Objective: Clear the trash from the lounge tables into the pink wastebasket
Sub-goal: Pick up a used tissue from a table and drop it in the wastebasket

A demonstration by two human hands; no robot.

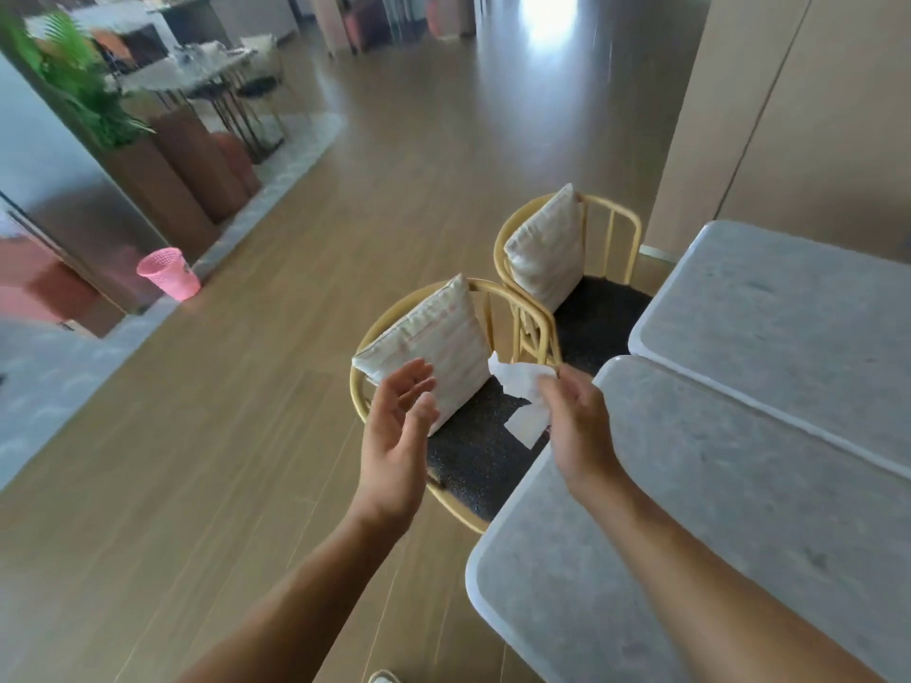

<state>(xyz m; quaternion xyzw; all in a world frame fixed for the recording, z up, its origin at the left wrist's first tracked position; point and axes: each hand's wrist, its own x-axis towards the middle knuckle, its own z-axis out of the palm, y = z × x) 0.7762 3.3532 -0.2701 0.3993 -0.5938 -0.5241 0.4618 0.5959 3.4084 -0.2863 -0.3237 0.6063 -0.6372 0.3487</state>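
Note:
My right hand [579,421] pinches a crumpled white tissue [517,382], with a flat white paper scrap [526,423] hanging below it, held over the near chair. My left hand [397,436] is raised beside it, palm up, fingers relaxed and holding nothing. The pink wastebasket [170,274] stands on the floor far to the left, next to a brown planter. Two grey marble lounge tables [739,485] [788,317] lie at the right.
Two yellow-framed chairs [498,426] [611,229] with striped cushions stand against the tables. Wooden floor [246,411] stretches between me and the wastebasket. Brown planters [167,189] with green plants line the left. Another table with chairs [207,76] sits far back left.

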